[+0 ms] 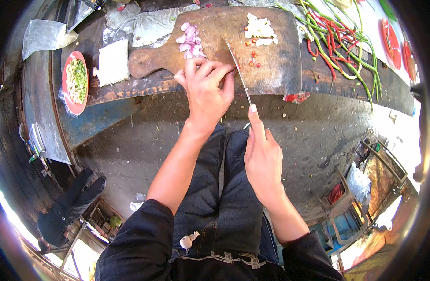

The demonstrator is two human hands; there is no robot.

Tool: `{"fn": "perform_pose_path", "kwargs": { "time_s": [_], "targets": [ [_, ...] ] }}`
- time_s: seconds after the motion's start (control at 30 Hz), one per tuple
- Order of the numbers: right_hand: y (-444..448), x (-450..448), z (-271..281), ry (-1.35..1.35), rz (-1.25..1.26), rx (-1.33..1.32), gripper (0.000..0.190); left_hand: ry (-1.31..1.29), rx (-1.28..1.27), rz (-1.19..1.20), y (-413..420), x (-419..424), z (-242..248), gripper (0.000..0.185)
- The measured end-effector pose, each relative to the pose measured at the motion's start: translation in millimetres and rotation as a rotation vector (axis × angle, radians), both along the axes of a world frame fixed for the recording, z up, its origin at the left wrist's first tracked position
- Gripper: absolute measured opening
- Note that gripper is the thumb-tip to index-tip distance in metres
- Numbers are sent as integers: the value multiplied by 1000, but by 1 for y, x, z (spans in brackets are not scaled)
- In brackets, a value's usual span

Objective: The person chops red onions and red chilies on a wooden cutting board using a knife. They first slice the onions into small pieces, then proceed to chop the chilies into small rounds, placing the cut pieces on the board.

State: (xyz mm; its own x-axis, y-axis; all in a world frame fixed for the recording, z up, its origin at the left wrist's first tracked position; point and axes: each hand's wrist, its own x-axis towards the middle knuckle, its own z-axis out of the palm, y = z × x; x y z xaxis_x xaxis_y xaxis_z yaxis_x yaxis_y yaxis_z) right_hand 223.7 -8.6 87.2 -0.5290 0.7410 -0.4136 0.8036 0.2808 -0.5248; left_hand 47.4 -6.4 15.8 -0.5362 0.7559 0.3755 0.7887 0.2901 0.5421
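Observation:
A wooden cutting board [278, 72] with a handle lies on the worn table before me. My right hand [264, 158] grips a thin-bladed knife [240, 70] by its handle, index finger extended towards the blade. Its blade slants across the board's front edge. Beside the blade, my left hand [209, 84] rests on the board with curled fingers; whatever is under the fingertips is hidden. Beyond that hand sits a pile of sliced shallots [191, 42]. Right of the blade are small cut red chilli pieces [253, 54], with sliced garlic [259, 30] farther back.
Long green beans [376, 70] and red chillies [330, 38] lie tangled to the right. A red plate [76, 108] of chopped greens stands left, near a folded white cloth-like pad [113, 63] and a plastic bag [43, 38]. A plastic chair [341, 207] stands behind, at right.

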Motion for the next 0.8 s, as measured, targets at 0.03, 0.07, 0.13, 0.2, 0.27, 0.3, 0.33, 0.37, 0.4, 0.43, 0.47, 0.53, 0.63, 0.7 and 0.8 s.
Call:
{"fn": "perform_pose_path", "kwargs": {
  "time_s": [0.03,0.07,0.13,0.2,0.27,0.3,0.33,0.37,0.4,0.43,0.47,0.53,0.63,0.7,0.8],
  "targets": [
    [2,-3,-1,-14,11,8,72,-1,6,-3,0,-1,-1,15],
    [5,-6,-1,-28,21,16,72,-2,3,-3,0,-1,-1,15],
    [11,-12,-3,-67,31,16,71,-16,5,-7,-1,-1,-2,15],
    [17,-21,-6,-88,29,17,71,-4,-6,-7,-1,0,-2,15],
    [22,-31,-9,-91,23,49,71,1,-7,-4,0,1,-1,15],
    [23,-35,-11,-78,19,75,72,4,-4,-1,0,1,-1,15],
    [24,-37,-11,-60,24,118,65,7,-1,3,0,1,-1,15],
    [25,-39,-12,-41,29,162,59,-2,4,6,0,1,-1,15],
    [25,-40,-12,-30,37,202,54,-12,8,9,1,1,-1,15],
    [25,-41,-13,-33,50,230,53,-24,13,11,0,1,-1,15],
    [25,-40,-14,-41,66,255,52,-24,13,4,0,1,-1,15],
    [28,-39,-16,-29,85,289,55,-30,14,-12,-1,0,-1,14],
    [36,-36,-23,26,75,292,64,-22,19,-12,0,-1,-3,12],
    [40,-35,-27,78,42,261,64,-27,10,-13,0,-1,-4,11],
    [40,-28,-24,228,11,256,59,-28,17,-3,0,0,-4,9]
  ]
}}
